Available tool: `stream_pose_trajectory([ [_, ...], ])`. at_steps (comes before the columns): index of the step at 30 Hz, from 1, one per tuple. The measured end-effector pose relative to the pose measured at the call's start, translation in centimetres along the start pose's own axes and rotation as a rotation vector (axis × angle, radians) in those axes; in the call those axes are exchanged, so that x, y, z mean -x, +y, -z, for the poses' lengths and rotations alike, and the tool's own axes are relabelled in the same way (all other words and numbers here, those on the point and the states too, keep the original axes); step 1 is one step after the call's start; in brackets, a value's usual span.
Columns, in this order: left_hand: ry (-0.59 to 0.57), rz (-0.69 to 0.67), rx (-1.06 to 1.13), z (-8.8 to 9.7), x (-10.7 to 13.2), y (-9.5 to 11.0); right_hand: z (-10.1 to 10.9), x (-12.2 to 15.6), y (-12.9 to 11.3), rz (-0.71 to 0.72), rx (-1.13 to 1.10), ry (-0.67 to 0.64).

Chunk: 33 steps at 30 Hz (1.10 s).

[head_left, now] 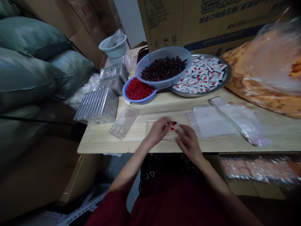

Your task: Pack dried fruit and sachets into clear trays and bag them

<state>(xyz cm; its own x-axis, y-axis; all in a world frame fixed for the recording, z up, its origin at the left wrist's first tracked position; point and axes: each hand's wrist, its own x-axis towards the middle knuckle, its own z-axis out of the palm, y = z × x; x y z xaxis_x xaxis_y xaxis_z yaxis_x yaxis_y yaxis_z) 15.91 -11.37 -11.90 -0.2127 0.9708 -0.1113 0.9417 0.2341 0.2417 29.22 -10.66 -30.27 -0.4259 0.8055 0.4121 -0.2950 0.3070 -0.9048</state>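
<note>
A clear plastic tray [150, 125] lies flat on the wooden table [98, 139] near its front edge. My left hand [159, 129] rests on the tray's middle with fingers curled down. My right hand [188, 141] touches the tray's right end with fingers bent. Between the two hands, a few small red pieces and one dark piece [173, 125] sit in the tray. Whether either hand pinches a piece is hidden.
Behind stand a small blue bowl of red pieces [138, 90], a larger bowl of dark dried fruit [163, 67] and a metal dish of small sachets [202, 75]. Stacked clear trays [98, 105] sit left, one loose tray [124, 121], clear bags [223, 121] right. Cardboard boxes stand behind.
</note>
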Motion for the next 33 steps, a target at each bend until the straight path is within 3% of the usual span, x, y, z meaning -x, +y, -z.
stream_pose_trajectory([
  [4,0.525,0.073,-0.138,6.8,-5.1,-3.0,-0.2,-0.7,0.3,0.065,0.091,-0.052],
  [5,0.589,0.095,-0.201,8.6,-6.9,-4.2,-0.2,-0.8,0.3,0.061,0.087,-0.060],
  [7,0.518,0.212,-0.360,11.6,-10.7,-6.7,-0.2,-0.9,0.2,0.044,0.060,-0.063],
  [10,0.245,0.459,-0.466,13.8,-15.0,-9.8,-0.2,-0.9,0.2,0.022,0.007,-0.015],
  [13,0.190,0.473,-0.459,13.9,-16.4,-11.3,-0.5,-0.6,0.6,0.041,-0.016,0.041],
  [21,0.239,0.405,-0.386,12.7,-13.5,-12.0,-1.0,-0.3,1.3,0.063,-0.015,0.045],
  [33,0.274,0.430,-0.349,12.5,-14.4,-12.4,-0.9,-0.2,0.9,0.056,-0.035,0.065],
])
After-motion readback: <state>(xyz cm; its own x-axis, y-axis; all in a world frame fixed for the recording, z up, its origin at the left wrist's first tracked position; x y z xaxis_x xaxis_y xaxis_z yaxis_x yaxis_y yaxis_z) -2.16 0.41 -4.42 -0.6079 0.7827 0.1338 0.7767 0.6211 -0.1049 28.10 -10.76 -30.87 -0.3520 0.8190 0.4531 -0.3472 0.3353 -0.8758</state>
